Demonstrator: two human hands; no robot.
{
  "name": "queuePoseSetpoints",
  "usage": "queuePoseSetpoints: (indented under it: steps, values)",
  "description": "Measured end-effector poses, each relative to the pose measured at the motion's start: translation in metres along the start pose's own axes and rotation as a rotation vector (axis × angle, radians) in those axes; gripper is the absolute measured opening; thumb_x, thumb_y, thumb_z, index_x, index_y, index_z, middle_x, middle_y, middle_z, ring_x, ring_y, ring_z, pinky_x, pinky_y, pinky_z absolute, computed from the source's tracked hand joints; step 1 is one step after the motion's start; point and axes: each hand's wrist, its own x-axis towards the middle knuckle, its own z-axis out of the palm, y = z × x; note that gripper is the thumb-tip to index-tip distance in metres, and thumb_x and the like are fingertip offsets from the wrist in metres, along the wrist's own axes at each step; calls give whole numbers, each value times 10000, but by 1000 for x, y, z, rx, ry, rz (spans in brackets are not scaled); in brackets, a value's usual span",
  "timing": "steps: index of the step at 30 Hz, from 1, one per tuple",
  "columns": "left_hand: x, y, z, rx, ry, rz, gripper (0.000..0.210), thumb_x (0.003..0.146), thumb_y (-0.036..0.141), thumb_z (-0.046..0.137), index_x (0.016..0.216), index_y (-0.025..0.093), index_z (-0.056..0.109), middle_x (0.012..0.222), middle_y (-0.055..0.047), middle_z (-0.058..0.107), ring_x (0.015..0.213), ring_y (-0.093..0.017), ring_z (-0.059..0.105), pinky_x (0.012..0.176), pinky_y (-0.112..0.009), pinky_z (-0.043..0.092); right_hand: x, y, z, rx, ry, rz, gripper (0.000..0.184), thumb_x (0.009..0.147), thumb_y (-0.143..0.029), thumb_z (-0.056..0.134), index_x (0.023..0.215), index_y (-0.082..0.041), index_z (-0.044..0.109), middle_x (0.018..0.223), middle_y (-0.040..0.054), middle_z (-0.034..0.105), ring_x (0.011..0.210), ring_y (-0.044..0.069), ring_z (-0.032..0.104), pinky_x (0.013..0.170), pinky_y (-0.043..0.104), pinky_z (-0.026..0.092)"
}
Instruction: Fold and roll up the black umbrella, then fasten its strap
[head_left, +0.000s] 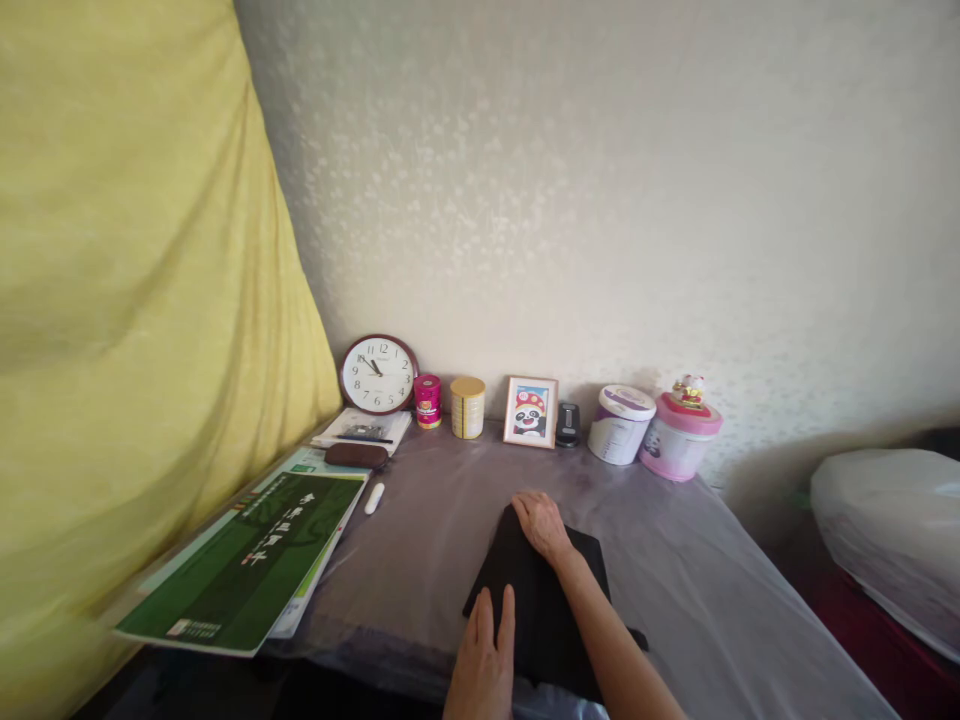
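Observation:
A flat black item (pixel 540 610), which looks like folded cloth, lies on the table near its front edge; I cannot tell its exact kind. My right hand (pixel 541 525) rests palm down on its far edge, the fingers stretched out toward the far left corner. Nearer to me, my left hand (pixel 482 660) touches its left side with fingers extended and a little apart. My right forearm crosses over the item and hides part of it. A small dark strip (pixel 639 638) sticks out at its right side.
Green book (pixel 277 560) on other papers, brown case (pixel 356 456) and white stick-like object (pixel 374 498) lie left. Along the wall stand a clock (pixel 379 374), pink can (pixel 428 402), yellow can (pixel 468 408), panda picture (pixel 531 412), black device (pixel 568 425), white tub (pixel 622 425), pink tub (pixel 679 440).

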Motion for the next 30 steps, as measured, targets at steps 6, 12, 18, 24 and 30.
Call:
queuePoseSetpoints:
  steps: [6, 12, 18, 24, 30]
  values:
    - [-8, 4, -4, -35, 39, 25, 1103, 461, -82, 512, 1403, 181, 2, 1476, -197, 142, 1341, -304, 227, 1056, -372, 295, -30, 42, -31, -79, 177, 237, 344, 889, -298, 326, 996, -139, 612, 988, 137, 661, 944, 243, 608, 853, 372, 428]
    - [-18, 11, -14, -15, 60, -10, 993, 548, -119, 411, 1404, 188, 12, 1472, -191, 166, 1349, -277, 208, 1066, -345, 276, -97, 55, -62, -48, 221, 499, 342, 816, -440, 409, 908, -190, 623, 882, 106, 671, 819, 232, 630, 766, 355, 461]
    - [-25, 13, -21, -6, 60, -16, 973, 554, -138, 361, 1402, 187, 11, 1471, -192, 162, 1350, -269, 202, 1069, -334, 268, -120, 26, -67, 168, 128, 611, 402, 767, -529, 443, 878, -200, 646, 722, 57, 687, 688, 224, 645, 643, 319, 469]
    - [-24, 14, -22, -39, 62, -6, 968, 555, -116, 385, 1405, 171, 23, 1475, -175, 141, 1356, -271, 177, 1074, -346, 269, -114, 12, -70, 265, 196, 570, 380, 713, -498, 520, 881, -190, 668, 763, 71, 696, 762, 257, 651, 642, 331, 490]
    - [-23, 12, -17, -45, 97, -5, 981, 527, -122, 393, 1403, 109, 17, 1485, -173, 107, 1366, -247, 155, 1094, -323, 237, -85, -15, -67, 474, 150, 422, 345, 758, -447, 507, 881, -168, 668, 662, 25, 656, 616, 189, 604, 551, 286, 477]
